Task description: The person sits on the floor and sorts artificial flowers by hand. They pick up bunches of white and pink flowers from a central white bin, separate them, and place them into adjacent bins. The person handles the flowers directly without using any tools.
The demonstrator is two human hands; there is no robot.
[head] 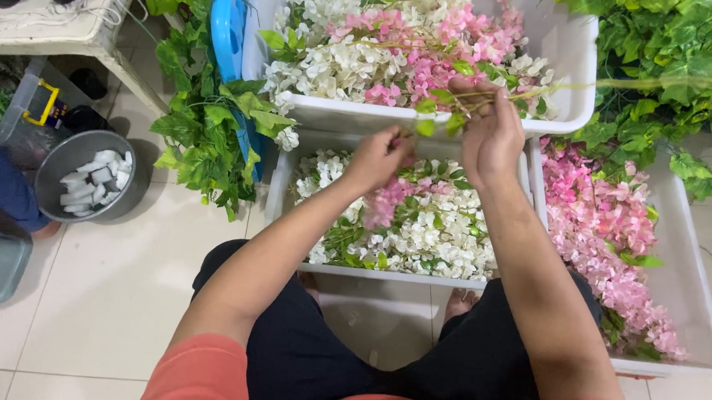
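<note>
While the left hand pinches pink blossoms, the right hand grips a leafy stem.

**Colours among the tubs and leaves**

White and pink blossoms are seen in a white tub. Pink blossoms fill another white tub. Green leaves are shown beside a blue rim; a grey bucket holds white pieces.
</note>
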